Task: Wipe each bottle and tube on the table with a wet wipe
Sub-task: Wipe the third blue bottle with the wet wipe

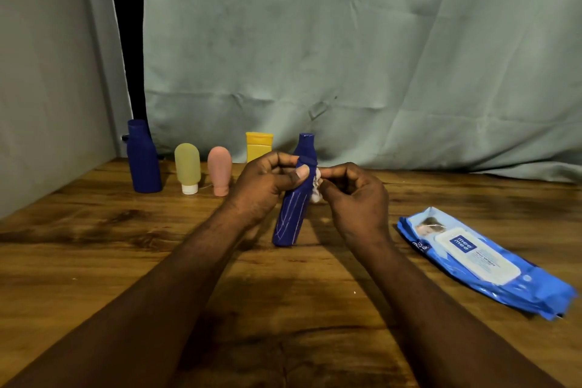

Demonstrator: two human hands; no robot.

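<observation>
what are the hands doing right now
Left hand: closed, gripping the blue bottle near its neck.
Right hand: closed, pinching a white wipe against the bottle.

Visible body parts: left forearm [176, 268], right forearm [441, 302], left hand [264, 189] and right hand [356, 198], all bare along the full length shown. Each forearm is widest at the lower frame edge and narrows evenly to the wrist. The thumbnail [303, 172] of the left hand is short and rounded at the tip; knuckle creases show on the right hand.
</observation>
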